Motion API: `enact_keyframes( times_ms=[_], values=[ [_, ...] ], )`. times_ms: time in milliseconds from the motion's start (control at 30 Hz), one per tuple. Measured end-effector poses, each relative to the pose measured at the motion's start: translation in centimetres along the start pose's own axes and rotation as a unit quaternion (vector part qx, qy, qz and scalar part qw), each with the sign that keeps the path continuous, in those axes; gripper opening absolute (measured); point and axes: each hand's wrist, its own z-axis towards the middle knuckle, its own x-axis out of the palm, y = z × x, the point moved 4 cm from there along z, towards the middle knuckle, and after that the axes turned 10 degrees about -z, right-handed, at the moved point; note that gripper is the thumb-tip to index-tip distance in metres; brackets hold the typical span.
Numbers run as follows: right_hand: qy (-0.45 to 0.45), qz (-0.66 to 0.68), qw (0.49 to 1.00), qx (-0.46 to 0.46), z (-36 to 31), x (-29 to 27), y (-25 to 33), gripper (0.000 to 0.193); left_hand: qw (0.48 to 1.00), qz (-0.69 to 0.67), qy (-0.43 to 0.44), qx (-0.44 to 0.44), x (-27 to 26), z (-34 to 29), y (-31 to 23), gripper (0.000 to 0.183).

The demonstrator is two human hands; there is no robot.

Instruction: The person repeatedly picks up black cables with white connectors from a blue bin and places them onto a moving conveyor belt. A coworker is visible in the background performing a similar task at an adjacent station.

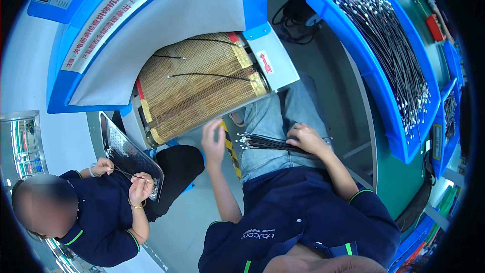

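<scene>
Across my lap lies a bundle of thin black cables with small white connectors at their ends. My right hand rests on the bundle with its fingers curled over it. Raised to the left of the cables, my left hand has its fingers apart and nothing visible in it. Beyond it, a tan mesh conveyor belt comes out of a blue and white machine. Single black cables lie apart on the belt, one of them a long cable near its middle.
A blue bin full of black cables stands on the green table at my right. To my left a seated co-worker holds a thin cable in both hands over a metal tray. The machine's white side plate juts out near my knees.
</scene>
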Motion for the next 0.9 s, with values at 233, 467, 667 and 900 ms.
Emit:
enact_keyframes(
  times_ms=[233,467,667,900],
  values=[
    [0.053,-0.012,0.998,0.035,-0.9,2.2,-1.0,0.017,0.988,-0.045,0.114,-0.091,3.9,-4.8,0.8,0.020],
    [0.077,0.018,0.996,0.039,-0.9,1.7,-0.7,0.023,0.983,-0.035,0.134,-0.123,4.6,-5.1,1.6,0.019],
    [0.111,0.049,0.992,0.039,-1.0,1.7,-1.1,0.024,0.977,-0.026,0.156,-0.140,4.3,-5.4,2.0,0.019],
    [0.114,0.056,0.991,0.030,-1.2,1.5,-1.1,0.019,0.973,-0.010,0.185,-0.137,4.1,-5.9,2.1,0.020]
  ],
)
